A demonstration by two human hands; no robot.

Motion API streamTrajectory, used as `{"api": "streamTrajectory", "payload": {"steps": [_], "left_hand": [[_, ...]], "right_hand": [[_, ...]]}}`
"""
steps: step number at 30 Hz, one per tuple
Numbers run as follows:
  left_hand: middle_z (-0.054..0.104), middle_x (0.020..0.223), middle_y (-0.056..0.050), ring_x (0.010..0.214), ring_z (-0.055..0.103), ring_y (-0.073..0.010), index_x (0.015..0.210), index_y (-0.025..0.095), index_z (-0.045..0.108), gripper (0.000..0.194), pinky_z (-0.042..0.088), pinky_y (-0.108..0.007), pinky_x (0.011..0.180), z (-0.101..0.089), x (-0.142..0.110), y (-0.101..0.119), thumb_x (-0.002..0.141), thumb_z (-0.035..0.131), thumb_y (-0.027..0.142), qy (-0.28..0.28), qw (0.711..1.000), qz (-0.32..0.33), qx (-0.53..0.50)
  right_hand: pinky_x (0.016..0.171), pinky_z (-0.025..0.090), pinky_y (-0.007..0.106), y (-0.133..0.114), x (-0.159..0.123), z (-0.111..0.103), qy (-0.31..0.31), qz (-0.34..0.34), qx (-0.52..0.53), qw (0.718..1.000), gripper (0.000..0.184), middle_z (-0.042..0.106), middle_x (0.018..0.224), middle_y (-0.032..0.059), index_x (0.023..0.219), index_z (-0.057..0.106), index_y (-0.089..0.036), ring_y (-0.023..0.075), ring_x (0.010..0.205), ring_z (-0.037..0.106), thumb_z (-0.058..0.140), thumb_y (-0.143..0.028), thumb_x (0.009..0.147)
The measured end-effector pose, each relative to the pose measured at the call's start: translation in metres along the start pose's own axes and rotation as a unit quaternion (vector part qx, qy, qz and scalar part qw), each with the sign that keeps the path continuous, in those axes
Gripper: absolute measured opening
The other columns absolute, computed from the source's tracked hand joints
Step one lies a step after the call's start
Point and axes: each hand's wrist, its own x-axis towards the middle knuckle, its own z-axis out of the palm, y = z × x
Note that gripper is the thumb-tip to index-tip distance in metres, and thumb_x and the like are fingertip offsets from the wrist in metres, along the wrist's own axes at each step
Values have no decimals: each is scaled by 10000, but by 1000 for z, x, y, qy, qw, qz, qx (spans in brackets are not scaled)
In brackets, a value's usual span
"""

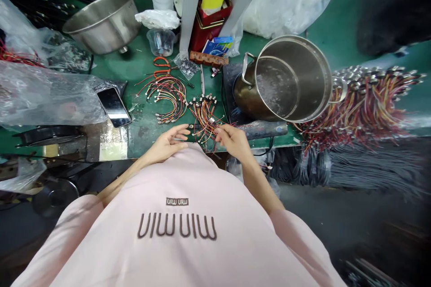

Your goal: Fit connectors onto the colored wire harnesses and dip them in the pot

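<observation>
My left hand (pixel 170 140) is at the table's front edge, its fingers stretched out and slightly bent, holding nothing that I can see. A small black connector piece (pixel 191 126) lies just past its fingertips. My right hand (pixel 235 141) pinches with thumb and forefinger at the near right side of a bunch of short red, yellow and black wires (pixel 204 114); a thin wire appears to be in the pinch, its end hidden. Metal connectors tip many of these wires. A second, curved bunch of wires (pixel 171 94) with small plugs lies to the left.
A tall steel pot (pixel 247 94) stands on a dark hotplate (pixel 230 76) at right, beside a large wire pile (pixel 367 107). At left are a phone (pixel 114 106), plastic bags (pixel 50 94) and a steel basin (pixel 104 24). Orange-handled scissors (pixel 161 65) lie behind the curved wires.
</observation>
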Motion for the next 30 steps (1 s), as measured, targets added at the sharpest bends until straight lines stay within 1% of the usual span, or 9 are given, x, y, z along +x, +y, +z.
{"api": "streamTrajectory", "payload": {"steps": [4,7,12,15,17,19,22,25,30], "left_hand": [[702,1057,-96,873,639,-144,1170,183,651,476,484,-330,855,-3,-1,-3,711,752,261,-23,998,-50,3],[719,1036,-100,879,655,-152,1130,170,670,441,482,-338,870,-4,-4,-3,718,753,307,-29,997,-67,-4],[724,1046,-120,923,672,-174,1122,153,677,453,487,-340,882,-13,-15,-9,722,758,347,8,997,-79,-23],[728,1040,-118,912,677,-171,1099,156,687,437,488,-324,870,-19,-20,-15,722,758,367,40,994,-95,-30],[728,1049,-112,907,677,-164,1106,164,684,432,486,-312,862,-21,-21,-16,734,748,373,50,993,-103,-35],[729,1046,-110,901,677,-160,1109,161,681,434,487,-309,856,-21,-22,-16,735,748,371,54,992,-106,-42],[731,1026,-109,893,675,-161,1094,153,683,431,489,-315,856,-21,-25,-15,726,756,364,58,992,-100,-52],[723,1015,-105,878,666,-153,1084,148,679,423,494,-308,846,-24,-26,-21,724,754,358,80,991,-94,-56],[659,1046,-70,779,620,-103,1159,162,595,554,519,-250,702,-35,-11,-41,669,784,338,249,963,-95,-41]], "right_hand": [[628,426,237,25,55,7,84,57,-134,986,343,689,750,53,893,627,-150,144,651,615,354,-348,957],[738,420,276,32,92,24,47,75,-278,957,363,700,975,149,992,656,-118,196,855,634,332,-280,969],[846,383,326,28,105,41,3,46,-327,944,295,650,1069,212,996,685,-72,256,1002,563,429,-192,911],[892,348,356,15,104,49,-30,-59,-366,928,340,625,1074,199,1030,673,-69,272,1031,503,364,-171,934],[893,331,354,4,107,63,-98,-170,-388,900,346,618,1052,176,1031,673,-84,264,1015,481,345,-141,935],[873,322,345,-4,113,82,-159,-241,-394,873,330,611,1052,158,1045,670,-104,255,1016,464,364,-117,924],[840,308,355,-11,122,109,-186,-267,-402,856,320,587,1109,172,1087,650,-102,263,1038,435,378,-108,919],[839,292,375,-12,127,122,-190,-283,-412,845,329,555,1154,209,1092,631,-62,277,1049,417,348,-112,933],[880,286,384,-23,119,120,-202,-329,-406,828,332,557,1151,187,1077,617,-67,276,1065,417,316,-141,957]]}}
